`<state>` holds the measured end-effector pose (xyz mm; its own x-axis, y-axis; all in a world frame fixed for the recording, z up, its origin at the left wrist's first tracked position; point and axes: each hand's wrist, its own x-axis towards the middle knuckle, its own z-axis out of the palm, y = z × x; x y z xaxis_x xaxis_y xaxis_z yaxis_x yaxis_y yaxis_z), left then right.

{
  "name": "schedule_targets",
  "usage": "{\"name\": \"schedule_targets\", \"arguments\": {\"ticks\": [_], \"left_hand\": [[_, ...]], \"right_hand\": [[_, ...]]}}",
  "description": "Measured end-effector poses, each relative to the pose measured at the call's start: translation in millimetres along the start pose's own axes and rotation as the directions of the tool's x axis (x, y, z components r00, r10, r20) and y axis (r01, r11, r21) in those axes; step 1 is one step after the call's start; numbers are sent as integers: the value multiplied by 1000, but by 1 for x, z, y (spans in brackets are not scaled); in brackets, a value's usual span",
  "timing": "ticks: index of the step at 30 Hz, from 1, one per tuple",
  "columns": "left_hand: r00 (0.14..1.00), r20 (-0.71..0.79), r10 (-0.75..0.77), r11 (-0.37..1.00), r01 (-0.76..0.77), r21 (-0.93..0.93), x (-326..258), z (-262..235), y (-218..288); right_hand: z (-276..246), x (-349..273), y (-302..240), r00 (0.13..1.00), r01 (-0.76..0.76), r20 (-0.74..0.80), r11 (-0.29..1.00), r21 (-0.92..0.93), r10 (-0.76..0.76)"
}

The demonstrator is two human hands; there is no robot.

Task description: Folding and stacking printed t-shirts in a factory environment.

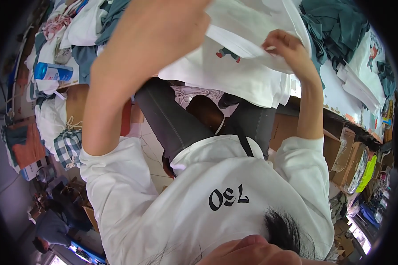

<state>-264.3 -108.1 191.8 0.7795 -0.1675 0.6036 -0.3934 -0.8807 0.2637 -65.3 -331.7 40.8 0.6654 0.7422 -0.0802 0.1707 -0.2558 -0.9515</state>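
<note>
A white garment (256, 86) with a small printed figure lies over the table edge and hangs down in front of my knees. My right hand (289, 51) is closed, thumb against fingers, at a folded white strip of this garment. High over the garment's left side, my left hand (181, 26) is raised near the camera with its fingers curled in. Whatever those fingers may hold is hidden, and the top of the hand is cut off by the picture's edge.
Dark green cloth (336, 26) is heaped at the right, beside another white printed piece (362, 75). A blue can (53, 71) lies among piled garments at the left. Cardboard boxes (285, 130) stand under the table at the right. Another person (53, 229) is at the lower left.
</note>
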Motion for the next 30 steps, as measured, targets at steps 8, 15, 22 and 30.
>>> {"name": "schedule_targets", "arguments": {"ticks": [8,15,22,30], "left_hand": [[958,-280,68,682,-250,-687,2,27,-24],[999,35,9,978,-16,206,10,5,2],[991,81,-103,944,72,321,20,1,2],[997,82,0,887,-38,460,39,2,-8]], "right_hand": [[68,-59,-92,772,-9,632,993,117,-67],[84,131,-31,909,176,-232,823,-539,-346],[88,129,-20,819,506,-370,856,104,-439],[105,221,12,934,185,-351,746,640,70]]}}
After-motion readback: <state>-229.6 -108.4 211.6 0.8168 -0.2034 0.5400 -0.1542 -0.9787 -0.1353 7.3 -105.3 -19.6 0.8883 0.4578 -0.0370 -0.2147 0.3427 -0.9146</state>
